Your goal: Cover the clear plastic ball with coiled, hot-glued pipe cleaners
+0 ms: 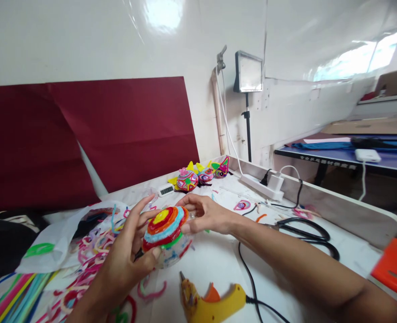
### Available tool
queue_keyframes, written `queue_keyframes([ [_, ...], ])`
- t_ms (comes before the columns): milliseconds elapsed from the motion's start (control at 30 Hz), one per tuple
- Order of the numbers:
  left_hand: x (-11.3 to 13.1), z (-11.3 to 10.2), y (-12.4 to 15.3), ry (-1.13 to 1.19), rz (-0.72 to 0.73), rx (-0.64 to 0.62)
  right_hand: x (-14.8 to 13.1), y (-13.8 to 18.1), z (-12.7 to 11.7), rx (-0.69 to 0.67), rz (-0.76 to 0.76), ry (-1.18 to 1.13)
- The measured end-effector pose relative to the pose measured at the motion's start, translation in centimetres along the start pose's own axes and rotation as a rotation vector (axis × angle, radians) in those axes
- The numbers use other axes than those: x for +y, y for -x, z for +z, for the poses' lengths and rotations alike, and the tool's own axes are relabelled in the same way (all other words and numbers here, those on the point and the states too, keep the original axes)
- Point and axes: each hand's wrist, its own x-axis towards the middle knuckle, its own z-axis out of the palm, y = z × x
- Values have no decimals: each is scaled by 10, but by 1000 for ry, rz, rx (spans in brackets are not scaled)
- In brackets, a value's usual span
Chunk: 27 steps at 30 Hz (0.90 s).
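Observation:
Between both hands is a rounded, clear object wrapped in coloured pipe cleaners (166, 228), with yellow, red, orange, light blue and green rings. Its lower part shows bare and see-through. My left hand (131, 251) grips it from the left, thumb low on its front. On the right side, my right hand (205, 215) pinches its edge with thumb and fingers; some fingertips are hidden behind it. Below lies a yellow glue gun (218, 305), nozzle pointing up and left. Loose pink and red pipe cleaner pieces (93, 255) lie beside my left hand.
Scissors (306, 229) with black handles lie beyond my right forearm. Decorated colourful figures (187, 180) and a small digital timer (166, 190) stand at the back. A power strip (262, 186) sits by the raised table edge. Straight pipe cleaners (23, 296) lie front left.

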Motion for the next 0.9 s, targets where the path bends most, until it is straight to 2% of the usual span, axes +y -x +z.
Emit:
queue_keyframes([
  [233,-2,3,0,11,16,33,2,0,-1,-1,5,0],
  [900,5,3,2,-90,38,14,12,-2,-2,-13,-30,23],
])
